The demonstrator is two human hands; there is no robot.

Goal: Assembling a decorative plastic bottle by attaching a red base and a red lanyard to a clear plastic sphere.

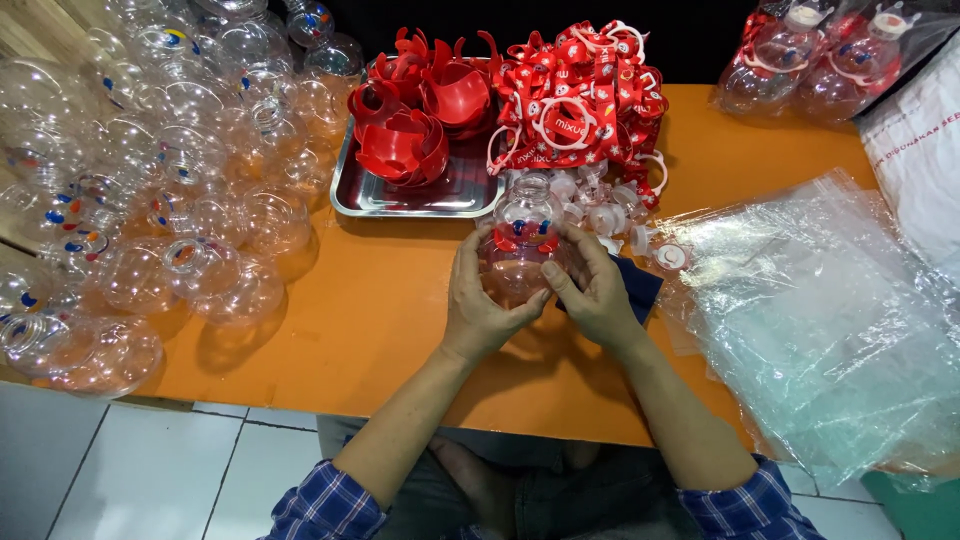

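Head view shows a clear round plastic bottle with small red and blue printed marks (520, 250) held upright just above the middle of the orange worktop (380, 300), its open neck pointing to the far edge. The left hand (480, 300) wraps its left side and the right hand (592, 290) its right; each grip is clamped on the bottle, thumbs at the near face, which steadies it from both sides. A dark blue cloth (640, 285) lies under the right hand. Just beyond, small clear caps (600, 205) sit within reach, and a steel tray of red plastic holders (420, 120) and a heap of red printed straps (580, 95) line the far edge. Empty clear bottles (150, 180) crowd the left end; clear plastic bags (820, 320) spread over the right end.
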